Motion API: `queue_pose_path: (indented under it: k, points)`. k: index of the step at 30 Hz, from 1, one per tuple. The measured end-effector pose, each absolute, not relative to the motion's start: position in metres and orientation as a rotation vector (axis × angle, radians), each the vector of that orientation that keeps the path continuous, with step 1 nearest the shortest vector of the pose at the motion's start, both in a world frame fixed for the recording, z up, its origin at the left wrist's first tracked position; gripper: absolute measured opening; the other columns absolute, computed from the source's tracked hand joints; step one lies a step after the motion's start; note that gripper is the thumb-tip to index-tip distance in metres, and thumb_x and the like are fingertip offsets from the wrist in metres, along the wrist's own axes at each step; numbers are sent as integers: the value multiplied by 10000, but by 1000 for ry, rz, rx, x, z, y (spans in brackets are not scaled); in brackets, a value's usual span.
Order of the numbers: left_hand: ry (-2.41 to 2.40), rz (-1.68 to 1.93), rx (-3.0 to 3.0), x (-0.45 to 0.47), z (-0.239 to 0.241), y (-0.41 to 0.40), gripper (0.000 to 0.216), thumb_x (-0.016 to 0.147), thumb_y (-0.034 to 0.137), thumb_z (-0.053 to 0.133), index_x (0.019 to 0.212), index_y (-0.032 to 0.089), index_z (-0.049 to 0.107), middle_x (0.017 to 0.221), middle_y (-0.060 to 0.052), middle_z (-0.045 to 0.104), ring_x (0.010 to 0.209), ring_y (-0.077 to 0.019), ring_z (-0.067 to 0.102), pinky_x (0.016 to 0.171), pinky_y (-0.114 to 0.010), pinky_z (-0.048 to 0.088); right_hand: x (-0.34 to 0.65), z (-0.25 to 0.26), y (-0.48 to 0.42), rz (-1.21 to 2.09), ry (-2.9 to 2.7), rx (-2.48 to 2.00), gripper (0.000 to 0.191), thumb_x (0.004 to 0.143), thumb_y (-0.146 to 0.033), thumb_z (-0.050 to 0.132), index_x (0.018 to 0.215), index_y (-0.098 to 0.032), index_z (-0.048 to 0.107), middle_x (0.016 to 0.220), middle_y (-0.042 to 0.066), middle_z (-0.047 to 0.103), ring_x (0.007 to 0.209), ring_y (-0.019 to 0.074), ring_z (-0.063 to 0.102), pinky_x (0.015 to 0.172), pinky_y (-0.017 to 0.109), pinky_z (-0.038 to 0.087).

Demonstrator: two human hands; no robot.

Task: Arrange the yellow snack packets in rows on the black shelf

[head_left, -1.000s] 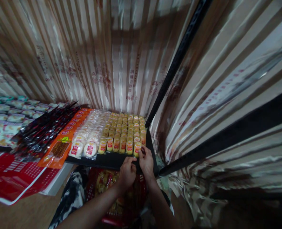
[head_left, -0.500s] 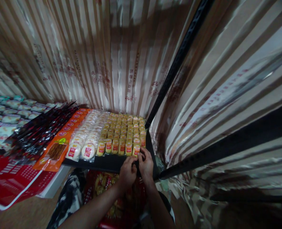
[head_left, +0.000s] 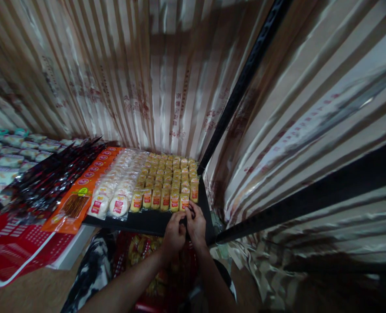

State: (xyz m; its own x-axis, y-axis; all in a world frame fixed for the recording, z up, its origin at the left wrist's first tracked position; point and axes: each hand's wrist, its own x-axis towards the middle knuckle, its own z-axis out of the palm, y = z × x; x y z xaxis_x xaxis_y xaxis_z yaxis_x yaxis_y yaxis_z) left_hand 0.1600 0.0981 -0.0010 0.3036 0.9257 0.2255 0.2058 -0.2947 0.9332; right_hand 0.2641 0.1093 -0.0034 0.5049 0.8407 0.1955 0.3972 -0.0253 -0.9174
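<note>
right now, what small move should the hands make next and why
Probably press the end packet flush with the yellow row: the left hand and right hand meet right at it, at the black shelf front edge.

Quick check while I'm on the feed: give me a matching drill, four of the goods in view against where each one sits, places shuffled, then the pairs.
Things
1. yellow packs
2. round white packs
3. dark glossy packets
4. red basket

Places
a. below the shelf's front edge
b. right end of the shelf, nearest the left hand and right hand
c. left of the orange packets
d. between the orange packets and the yellow packs

Pairs: 1-b, 2-d, 3-c, 4-a.
</note>
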Motion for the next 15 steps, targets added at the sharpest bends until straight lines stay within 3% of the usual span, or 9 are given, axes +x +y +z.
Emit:
queue_pose_path:
  k: [4, 7, 10, 15]
  points:
    - [1036, 1077, 1719, 157, -1, 95, 438, 644, -18, 381, 1003, 156, 564, 1068, -91, 577, 1041, -180, 524, 963, -344, 408, 261, 3, 102, 427, -1078, -1640, 410, 759, -398, 494, 1079, -164, 602, 1156, 134, 556, 1004, 211, 553, 856, 348, 473]
    - [1085, 1061, 1714, 148, 3, 87, 353, 674, 4, 377, 910, 157, 591, 937, -75, 599, 898, -164, 569, 852, -298, 457, 253, 6, 89, 389, -1080, -1635, 413, 789, -404, 468, 1101, -155, 576, 1156, 141, 547, 1011, 207, 545, 856, 348, 470]
    - [1119, 983, 1736, 132, 5, 71, 283, 743, 53, 363, 804, 169, 614, 780, -45, 603, 734, -143, 573, 727, -260, 462, 238, 5, 65, 414, -1028, -1621, 377, 829, -398, 433, 1089, -161, 567, 1084, 127, 591, 956, 190, 574, 825, 319, 472]
    - [1216, 773, 1760, 97, -14, 40, 269, 725, 61, 389, 723, 175, 632, 765, -35, 631, 775, -153, 574, 750, -257, 438, 210, -12, 15, 570, -1055, -1636, 327, 836, -403, 428, 984, -175, 609, 857, 67, 676, 789, 169, 623, 741, 274, 477]
